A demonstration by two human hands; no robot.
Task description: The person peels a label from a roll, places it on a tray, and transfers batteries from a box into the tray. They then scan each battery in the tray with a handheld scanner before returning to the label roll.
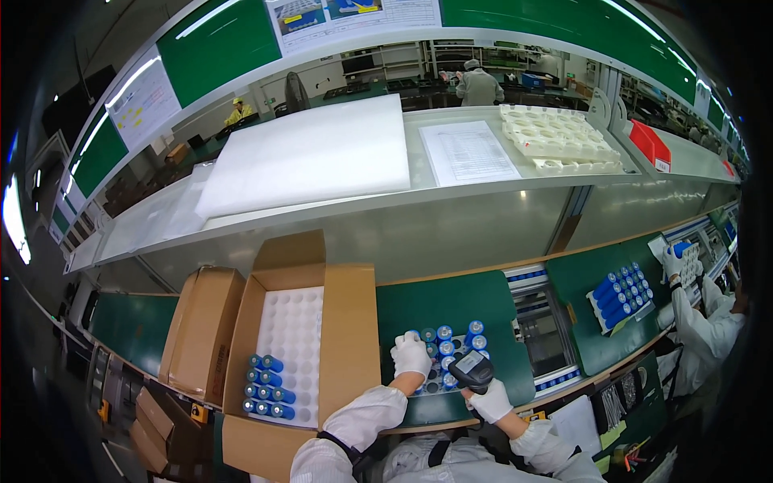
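Note:
My right hand [489, 402], in a white glove, is closed round the handle of a dark handheld scanner [472, 369]. The scanner's head is over the right part of a group of blue cylindrical battery cells [446, 348] standing in a pale holder [435, 380] on the green mat. At the left edge of that group is my gloved left hand [411, 357], its fingers curled. What they hold, if anything, is hidden. The scanner covers some of the cells.
Left of the mat, an open cardboard box [352, 338] contains a white tray [294, 338] with several blue cells; a closed carton [201, 326] stands beside it. Right are a conveyor [543, 326] and another cell group [618, 298]. A co-worker [700, 322] works far right. Overhead, a shelf [451, 181] carries white foam [314, 157].

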